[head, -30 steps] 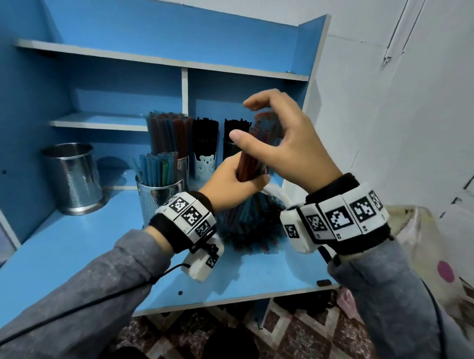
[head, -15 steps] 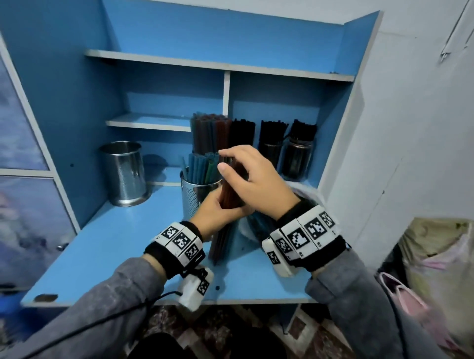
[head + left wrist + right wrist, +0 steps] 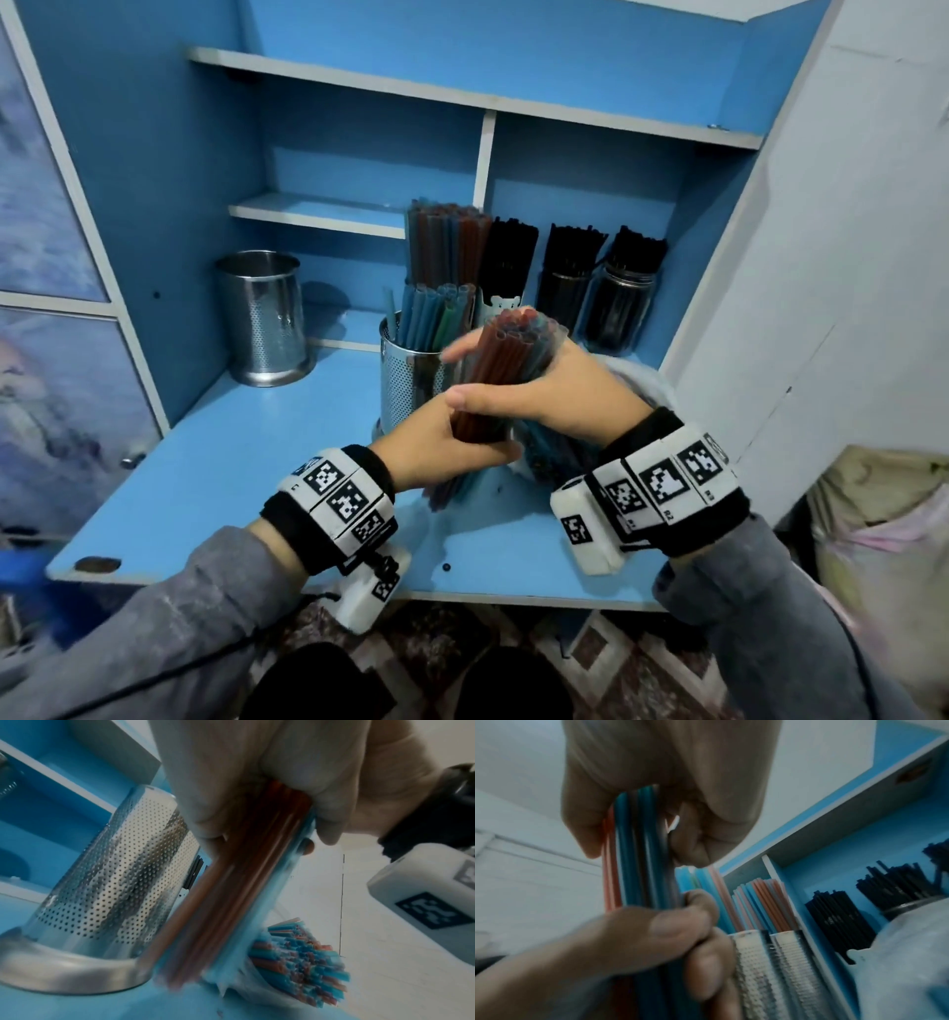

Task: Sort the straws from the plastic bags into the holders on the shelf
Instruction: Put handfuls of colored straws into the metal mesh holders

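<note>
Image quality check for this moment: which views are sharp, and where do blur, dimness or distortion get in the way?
Head view: sharp and evenly lit, wide-angle bending of the shelf edges. Left wrist view: the straw bundle is motion-smeared, the perforated holder crisper. Right wrist view: dim, soft, left hand blurred.

metal mesh holders (image 3: pixel 411 383): 3 | glass jars (image 3: pixel 624 308): 2 | hands (image 3: pixel 560 395): 2

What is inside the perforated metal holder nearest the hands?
The perforated metal holder holds upright blue and teal straws, their tops above the rim. The hands and the bundle they hold cover its right side, so how full it is cannot be told.
</note>
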### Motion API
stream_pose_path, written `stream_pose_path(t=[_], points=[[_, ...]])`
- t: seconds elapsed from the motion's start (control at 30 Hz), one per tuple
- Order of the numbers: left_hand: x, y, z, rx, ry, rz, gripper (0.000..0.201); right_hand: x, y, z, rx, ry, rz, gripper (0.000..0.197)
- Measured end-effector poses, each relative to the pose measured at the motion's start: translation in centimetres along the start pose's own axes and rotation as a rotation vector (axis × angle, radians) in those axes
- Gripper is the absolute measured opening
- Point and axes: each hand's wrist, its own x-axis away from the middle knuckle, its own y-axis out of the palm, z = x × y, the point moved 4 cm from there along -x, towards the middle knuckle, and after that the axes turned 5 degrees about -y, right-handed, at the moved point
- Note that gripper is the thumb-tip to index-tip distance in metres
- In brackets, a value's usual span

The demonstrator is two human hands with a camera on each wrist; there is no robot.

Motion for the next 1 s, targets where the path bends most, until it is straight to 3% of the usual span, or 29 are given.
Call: stream_pose_path(t=[0.07, 0.13, 0.23, 0.33, 0.4, 0.47, 0.53, 0.6, 0.73, 0.83, 1.0], points=[[0.4, -0.3, 0.9, 0.012, 0.005, 0.061, 0.022, -0.3, 0.5, -1.1, -0.072, -0.115, -0.056, 0.014], [0.9, -1.5, 1.4, 0.052, 0.084, 0.248, 0.03, -0.7, 0.1, -2.3, -0.106, -0.236, -0.03, 0.016], [1.9, -4.4, 1.0, -0.095, 0.178, 0.69, 0.052, -1.2, -1.7, -4.6, -0.12, -0.428, 0.134, 0.012], [1.8, -6.4, -0.7, -0.14, 0.062, 0.877, 0.079, -1.8, -3.0, -6.4, -0.146, -0.493, 0.29, 0.015], [0.4, -7.5, -2.1, -0.097, -0.077, 0.828, 0.1, -2.6, -3.1, -6.7, -0.129, -0.473, 0.364, 0.015], [-1.2, -8.3, -3.2, -0.056, -0.182, 0.688, 0.123, -3.8, -3.0, -6.3, -0.115, -0.415, 0.426, 0.015], [-2.5, -8.8, -4.0, -0.026, -0.226, 0.539, 0.13, -5.0, -2.8, -5.4, -0.124, -0.338, 0.486, 0.015], [-3.2, -9.1, -4.5, -0.051, -0.243, 0.456, 0.114, -6.2, -2.7, -4.3, -0.109, -0.266, 0.536, 0.016], [-3.4, -9.3, -4.9, -0.053, -0.228, 0.445, 0.081, -8.9, -2.7, -1.2, -0.045, -0.052, 0.613, 0.022], [-3.3, -9.2, -4.8, -0.066, -0.207, 0.458, 0.074, -10.1, -1.8, 0.8, 0.124, 0.054, 0.569, 0.024], [-3.2, -9.2, -5.0, -0.1, -0.213, 0.455, 0.077, -9.7, -0.1, 1.9, 0.546, 0.045, 0.451, 0.046]])
